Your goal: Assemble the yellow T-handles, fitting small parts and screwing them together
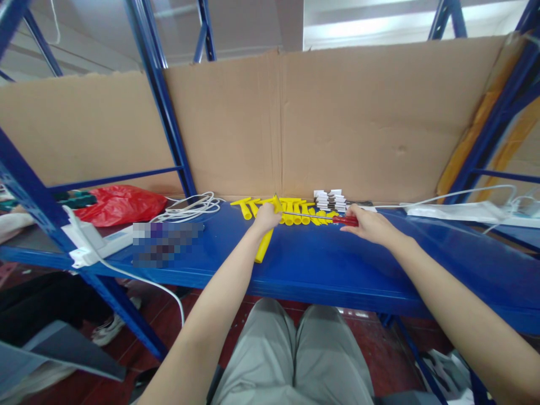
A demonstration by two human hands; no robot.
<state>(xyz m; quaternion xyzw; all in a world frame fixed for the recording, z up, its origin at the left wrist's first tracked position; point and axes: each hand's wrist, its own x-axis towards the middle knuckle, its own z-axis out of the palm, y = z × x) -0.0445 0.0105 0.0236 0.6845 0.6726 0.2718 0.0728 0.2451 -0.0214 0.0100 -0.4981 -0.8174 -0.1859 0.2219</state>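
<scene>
My left hand (265, 218) is closed around a yellow T-shaped plastic piece (264, 247), whose tube slants down toward the shelf's front edge. In my right hand (369, 225) is a screwdriver (346, 221) with a red handle, gripped by the fingers. Its long metal shaft points left and reaches the yellow piece at my left hand; fingers hide the exact contact. Behind the shaft lies a row of similar yellow T-shaped pieces (297, 216), with smaller yellow parts (323, 218) at its right end.
A blue shelf (329, 264) forms the work surface, backed by cardboard (358, 124). White-ended bundled items (330, 200) lie behind the yellow parts. Left are a coiled white cable (192, 209), a red plastic bag (122, 205) and a white power strip (107, 244). Blue uprights (162, 101) stand at the sides.
</scene>
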